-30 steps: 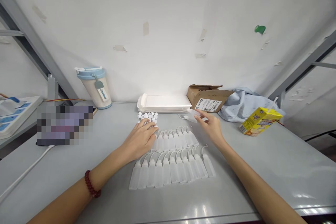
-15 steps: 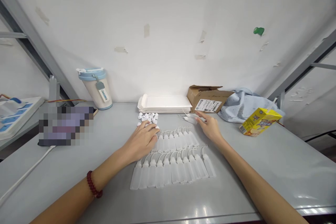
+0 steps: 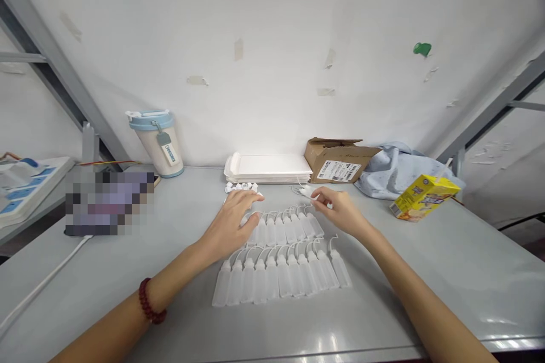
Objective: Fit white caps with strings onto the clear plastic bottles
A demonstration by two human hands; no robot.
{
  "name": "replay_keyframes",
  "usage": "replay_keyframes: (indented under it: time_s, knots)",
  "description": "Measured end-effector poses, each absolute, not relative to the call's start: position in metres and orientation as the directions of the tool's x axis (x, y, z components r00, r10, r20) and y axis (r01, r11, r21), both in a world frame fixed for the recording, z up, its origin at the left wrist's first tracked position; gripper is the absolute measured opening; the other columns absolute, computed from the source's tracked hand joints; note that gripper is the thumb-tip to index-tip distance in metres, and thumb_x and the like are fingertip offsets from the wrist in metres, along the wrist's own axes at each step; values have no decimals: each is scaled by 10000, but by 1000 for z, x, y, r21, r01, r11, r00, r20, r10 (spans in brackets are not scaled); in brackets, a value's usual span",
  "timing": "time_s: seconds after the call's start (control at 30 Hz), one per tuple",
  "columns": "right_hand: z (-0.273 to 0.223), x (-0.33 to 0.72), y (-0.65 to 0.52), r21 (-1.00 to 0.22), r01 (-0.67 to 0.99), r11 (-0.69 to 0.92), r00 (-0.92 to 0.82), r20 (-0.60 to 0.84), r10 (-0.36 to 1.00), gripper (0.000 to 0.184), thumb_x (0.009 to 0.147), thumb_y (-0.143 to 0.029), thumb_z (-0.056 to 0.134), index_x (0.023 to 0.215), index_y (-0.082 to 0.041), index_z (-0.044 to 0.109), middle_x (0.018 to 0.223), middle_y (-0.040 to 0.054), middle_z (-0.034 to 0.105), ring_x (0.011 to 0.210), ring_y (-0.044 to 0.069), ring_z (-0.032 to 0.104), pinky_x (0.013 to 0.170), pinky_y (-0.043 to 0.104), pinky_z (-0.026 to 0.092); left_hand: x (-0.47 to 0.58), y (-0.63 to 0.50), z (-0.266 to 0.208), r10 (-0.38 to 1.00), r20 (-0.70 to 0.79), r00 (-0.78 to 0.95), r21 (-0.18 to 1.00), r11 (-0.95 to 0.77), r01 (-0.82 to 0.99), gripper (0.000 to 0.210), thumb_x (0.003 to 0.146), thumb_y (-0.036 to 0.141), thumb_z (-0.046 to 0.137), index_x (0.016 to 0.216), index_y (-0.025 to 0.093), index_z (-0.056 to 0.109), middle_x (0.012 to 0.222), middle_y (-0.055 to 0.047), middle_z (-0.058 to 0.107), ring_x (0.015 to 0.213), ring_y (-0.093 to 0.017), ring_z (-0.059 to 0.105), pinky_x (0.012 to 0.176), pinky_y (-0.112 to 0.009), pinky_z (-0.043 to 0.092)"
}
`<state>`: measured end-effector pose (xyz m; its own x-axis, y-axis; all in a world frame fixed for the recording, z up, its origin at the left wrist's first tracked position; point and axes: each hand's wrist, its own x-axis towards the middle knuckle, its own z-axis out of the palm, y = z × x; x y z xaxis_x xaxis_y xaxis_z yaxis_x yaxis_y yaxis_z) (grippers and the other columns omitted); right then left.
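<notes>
Before the cardboard box [image 3: 343,157], loose bottles [image 3: 306,190], best taken singly and lightly by the body, are met by the curled right hand [image 3: 339,211], its grip unclear, while left of the box the left hand [image 3: 230,221] is held open.

Even, pale light washes the wall [image 3: 264,116], and glare spots shine along the table [image 3: 179,317] near its front edge. Coarse squares mask the phone [image 3: 106,204]; toward the sides everything looks stretched.

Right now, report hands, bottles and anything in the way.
Left hand open, blocking view of some white caps. Right hand at white nozzles, grip unclear. Bottles lying in two rows.
</notes>
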<state>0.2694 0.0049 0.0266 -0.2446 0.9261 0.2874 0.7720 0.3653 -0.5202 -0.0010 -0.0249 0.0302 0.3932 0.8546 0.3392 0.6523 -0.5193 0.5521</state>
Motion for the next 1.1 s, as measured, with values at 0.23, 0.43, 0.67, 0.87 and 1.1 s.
replay_keyframes:
  time_s: [0.23,0.43,0.67,0.87,1.1]
  knots:
    - [42,262,-13,-460,815,352,-357,80,931,93,787,-243,479,706,-198,489,563,-23,549,498,112,457,480,220,315,2,-30,36,906,334,260,681,-423,599,236,842,256,442,1056,234,540,1163,-41,548,977,-211,522,517,-224,419]
    - [48,264,-15,-350,883,314,-334,4,943,114,733,-245,499,663,-200,420,595,-7,550,519,119,434,482,228,290,3,-28,33,939,307,156,741,-339,579,114,828,309,481,891,228,532,964,-3,601,833,-165,530,520,-210,375]
    - [40,266,-11,-365,883,295,-341,-67,938,86,711,-236,507,689,-196,434,638,13,579,545,137,475,496,236,300,4,-26,32,956,268,120,779,-288,556,144,833,357,481,884,223,500,906,2,613,774,-153,533,545,-225,372]
    - [37,269,-8,-338,905,259,-310,-107,945,90,708,-265,510,709,-198,449,612,11,570,533,143,477,481,235,288,5,-28,33,959,261,112,783,-278,557,164,830,369,485,915,229,498,840,7,627,767,-155,533,531,-225,355]
    - [38,269,-7,-281,935,216,-262,-137,955,144,714,-311,506,643,-186,493,624,26,587,555,147,494,489,241,285,4,-29,32,960,256,117,773,-276,572,201,824,376,476,957,233,523,869,-4,640,783,-164,552,542,-237,368]
